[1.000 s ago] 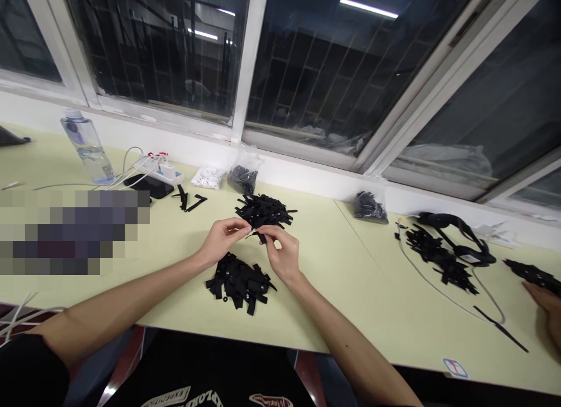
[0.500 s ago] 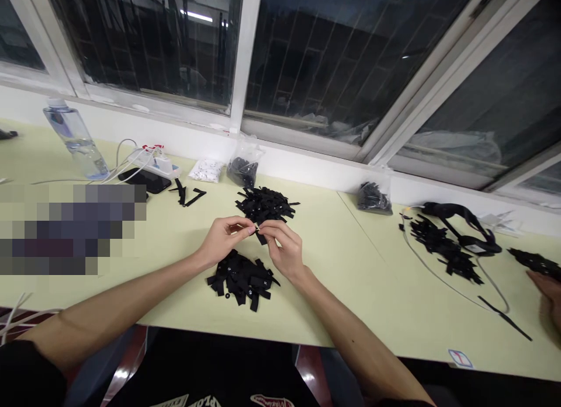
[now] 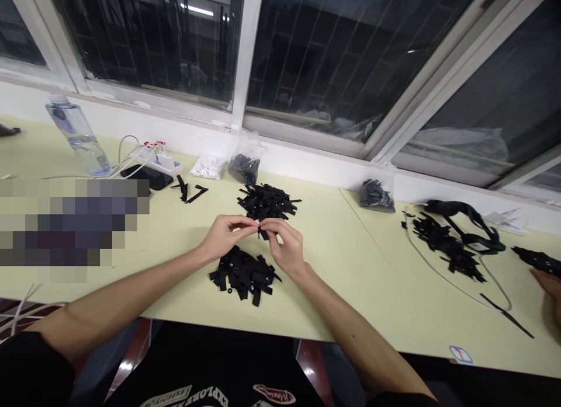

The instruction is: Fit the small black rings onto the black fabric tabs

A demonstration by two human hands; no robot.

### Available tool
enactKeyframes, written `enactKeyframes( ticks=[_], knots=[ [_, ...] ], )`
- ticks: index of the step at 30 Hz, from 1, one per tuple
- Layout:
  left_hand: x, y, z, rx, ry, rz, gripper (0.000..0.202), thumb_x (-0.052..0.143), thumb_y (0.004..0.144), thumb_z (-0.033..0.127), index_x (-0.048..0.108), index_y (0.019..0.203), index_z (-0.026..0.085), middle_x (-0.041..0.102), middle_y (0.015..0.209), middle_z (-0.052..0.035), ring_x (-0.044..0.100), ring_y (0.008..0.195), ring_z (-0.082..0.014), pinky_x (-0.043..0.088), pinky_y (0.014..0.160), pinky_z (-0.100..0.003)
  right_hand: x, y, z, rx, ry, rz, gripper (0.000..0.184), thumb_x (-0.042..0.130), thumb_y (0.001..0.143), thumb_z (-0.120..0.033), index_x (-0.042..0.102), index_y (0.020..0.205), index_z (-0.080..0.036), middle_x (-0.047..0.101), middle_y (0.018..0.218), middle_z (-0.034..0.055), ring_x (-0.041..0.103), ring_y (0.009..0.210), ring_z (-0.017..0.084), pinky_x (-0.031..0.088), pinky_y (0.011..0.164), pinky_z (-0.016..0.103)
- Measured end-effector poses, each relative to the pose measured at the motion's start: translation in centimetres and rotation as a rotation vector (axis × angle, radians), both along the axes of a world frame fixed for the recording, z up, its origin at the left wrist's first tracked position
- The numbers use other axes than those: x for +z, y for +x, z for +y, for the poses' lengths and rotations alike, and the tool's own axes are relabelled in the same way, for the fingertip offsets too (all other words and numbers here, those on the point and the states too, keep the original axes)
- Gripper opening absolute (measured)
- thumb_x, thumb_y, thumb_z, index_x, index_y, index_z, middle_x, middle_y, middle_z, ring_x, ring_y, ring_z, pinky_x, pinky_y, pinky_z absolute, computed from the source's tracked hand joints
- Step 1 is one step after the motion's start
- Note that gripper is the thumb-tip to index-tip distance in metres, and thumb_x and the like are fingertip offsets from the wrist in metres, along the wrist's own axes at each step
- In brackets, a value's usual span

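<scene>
My left hand and my right hand meet fingertip to fingertip above the table, each closed in a pinch. Between them is a short black fabric strip, its lower part hanging below the fingertips. Exactly what lies at the pinch is too small to make out. Just beyond the hands lies a heap of black strips. A second heap of black strips, some with small shiny dots, spreads nearer to me, below the hands. A small black ring lies at that heap's edge.
Along the window wall stand a water bottle, a power strip, a phone, a white packet and bags of black pieces. To the right are a black headset, a cable and another person's hand.
My fingertips have drawn closer together around the strip, and the pale bit seen between them earlier is now hidden. The view has shifted slightly; the heaps look the same.
</scene>
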State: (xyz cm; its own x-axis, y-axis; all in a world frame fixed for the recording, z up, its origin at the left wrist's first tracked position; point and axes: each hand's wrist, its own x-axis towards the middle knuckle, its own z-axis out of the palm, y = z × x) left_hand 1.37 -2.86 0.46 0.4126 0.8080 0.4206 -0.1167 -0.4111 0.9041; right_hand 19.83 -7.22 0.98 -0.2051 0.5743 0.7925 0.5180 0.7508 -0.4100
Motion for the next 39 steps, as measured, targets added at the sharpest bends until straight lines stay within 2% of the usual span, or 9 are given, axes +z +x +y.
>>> enactKeyframes(
  ticks=[5, 9, 15, 20, 24, 27, 31, 34, 39],
  knots=[
    [0.4, -0.2, 0.0, -0.012, 0.051, 0.035, 0.019, 0.070, 0.083, 0.032, 0.076, 0.091, 0.016, 0.073, 0.091, -0.0084, 0.067, 0.087, -0.0211, 0.053, 0.085, -0.034, 0.0, 0.0, -0.1, -0.016, -0.035, 0.000, 0.023, 0.047, 0.093, -0.009, 0.064, 0.103, -0.021, 0.067, 0.099, 0.0078, 0.065, 0.091, 0.018, 0.055, 0.075, 0.032],
    [0.3, -0.2, 0.0, -0.015, 0.057, 0.033, 0.018, 0.070, 0.083, 0.032, 0.075, 0.091, 0.016, 0.073, 0.092, -0.0086, 0.067, 0.087, -0.0206, 0.053, 0.083, -0.033, 0.1, 0.0, 0.0, -0.023, -0.055, -0.039, 0.024, 0.046, 0.093, -0.009, 0.063, 0.106, -0.021, 0.067, 0.100, 0.0084, 0.064, 0.092, 0.019, 0.054, 0.078, 0.033],
    [0.0, -0.3, 0.3, -0.020, 0.095, 0.062, 0.025, 0.078, 0.074, 0.033, 0.075, 0.092, 0.016, 0.072, 0.089, -0.0077, 0.065, 0.078, -0.0186, 0.054, 0.076, -0.032, -0.4, 0.2, 0.3, -0.048, -0.062, -0.070, 0.020, 0.048, 0.093, -0.010, 0.062, 0.102, -0.021, 0.067, 0.094, 0.0069, 0.063, 0.084, 0.017, 0.053, 0.072, 0.031],
    [0.3, -0.5, 0.4, 0.017, 0.121, 0.123, 0.021, 0.073, 0.079, 0.035, 0.075, 0.090, 0.016, 0.072, 0.084, -0.0074, 0.065, 0.075, -0.0182, 0.053, 0.073, -0.031, -0.7, 0.3, 0.4, -0.049, -0.056, -0.117, 0.019, 0.049, 0.092, -0.010, 0.061, 0.102, -0.021, 0.066, 0.092, 0.0068, 0.063, 0.085, 0.018, 0.053, 0.071, 0.031],
    [0.3, -0.4, 0.5, 0.046, 0.136, 0.152, 0.020, 0.070, 0.082, 0.034, 0.076, 0.093, 0.018, 0.073, 0.089, -0.0073, 0.066, 0.080, -0.0191, 0.053, 0.076, -0.031, -0.9, 0.4, 0.6, -0.076, -0.057, -0.144, 0.017, 0.049, 0.091, -0.011, 0.060, 0.101, -0.020, 0.066, 0.092, 0.0067, 0.062, 0.083, 0.017, 0.052, 0.068, 0.030],
    [0.1, -0.3, 0.5, 0.088, 0.136, 0.178, 0.019, 0.069, 0.083, 0.033, 0.077, 0.093, 0.020, 0.074, 0.090, -0.0065, 0.066, 0.082, -0.0193, 0.052, 0.077, -0.031, -1.1, 0.5, 0.8, -0.096, -0.058, -0.175, 0.016, 0.048, 0.092, -0.013, 0.060, 0.101, -0.020, 0.065, 0.090, 0.0066, 0.062, 0.080, 0.017, 0.051, 0.065, 0.029],
    [0.0, -0.3, 0.3, 0.137, 0.127, 0.211, 0.018, 0.068, 0.083, 0.034, 0.078, 0.091, 0.020, 0.075, 0.088, -0.0058, 0.067, 0.079, -0.0194, 0.051, 0.068, -0.028, -1.3, 0.7, 0.9, -0.115, -0.061, -0.213, 0.016, 0.047, 0.092, -0.013, 0.059, 0.100, -0.020, 0.065, 0.089, 0.0060, 0.060, 0.077, 0.016, 0.049, 0.063, 0.028],
    [-0.2, -0.2, 0.3, 0.119, 0.086, 0.210, 0.021, 0.068, 0.082, 0.037, 0.078, 0.090, 0.020, 0.075, 0.089, -0.0059, 0.067, 0.077, -0.0197, 0.050, 0.064, -0.028, -1.3, 0.7, 0.9, -0.126, -0.057, -0.237, 0.016, 0.047, 0.091, -0.012, 0.058, 0.099, -0.020, 0.063, 0.088, 0.0056, 0.059, 0.073, 0.015, 0.047, 0.062, 0.028],
    [-0.3, 0.0, 0.2, 0.077, 0.024, 0.167, 0.024, 0.068, 0.082, 0.039, 0.077, 0.088, 0.018, 0.076, 0.088, -0.0064, 0.068, 0.078, -0.0209, 0.052, 0.066, -0.029, -1.2, 0.8, 0.8, -0.128, -0.047, -0.259, 0.015, 0.046, 0.091, -0.012, 0.057, 0.099, -0.020, 0.061, 0.087, 0.0054, 0.057, 0.072, 0.015, 0.046, 0.062, 0.027]
  ],
)
